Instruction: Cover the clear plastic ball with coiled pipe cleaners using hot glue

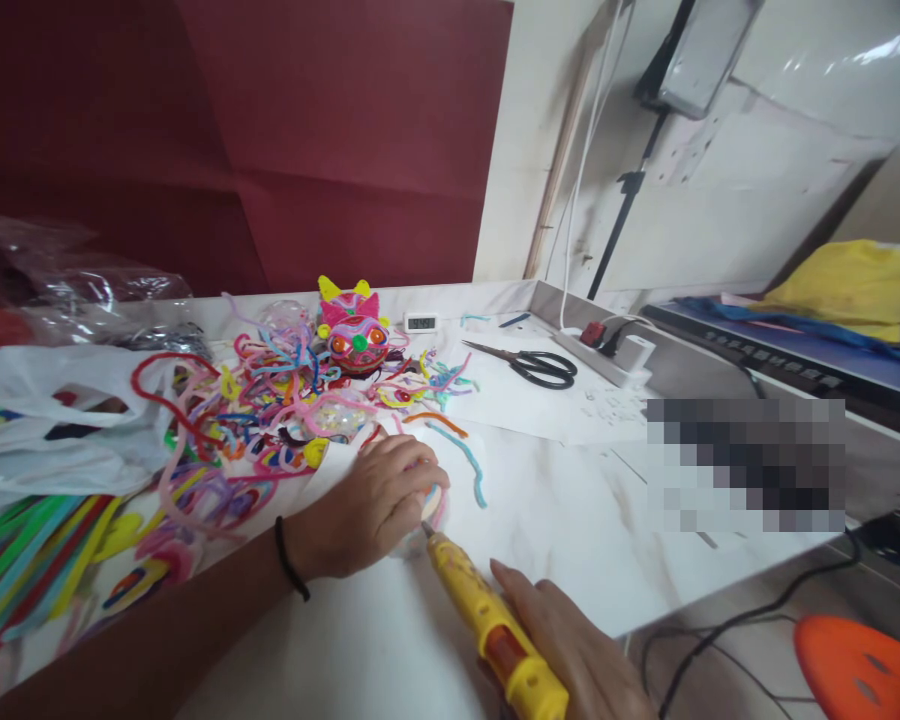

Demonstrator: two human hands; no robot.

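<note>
My right hand is wrapped round a yellow hot glue gun, its nozzle pointing up and left. The nozzle tip meets or nearly meets a small round piece with a pale face and a pink, fuzzy edge. Curled over that piece, my left hand holds it down near the table top, its fingers bent and partly hiding it. A black band circles my left wrist. Close beyond the fingers lie a light-blue pipe cleaner and an orange one.
A tangle of coloured pipe cleaners spreads left, beside a white plastic bag. Behind it stands a colourful animal-face craft. Black-handled scissors, a small digital clock and a power strip sit farther back. An orange stool is lower right.
</note>
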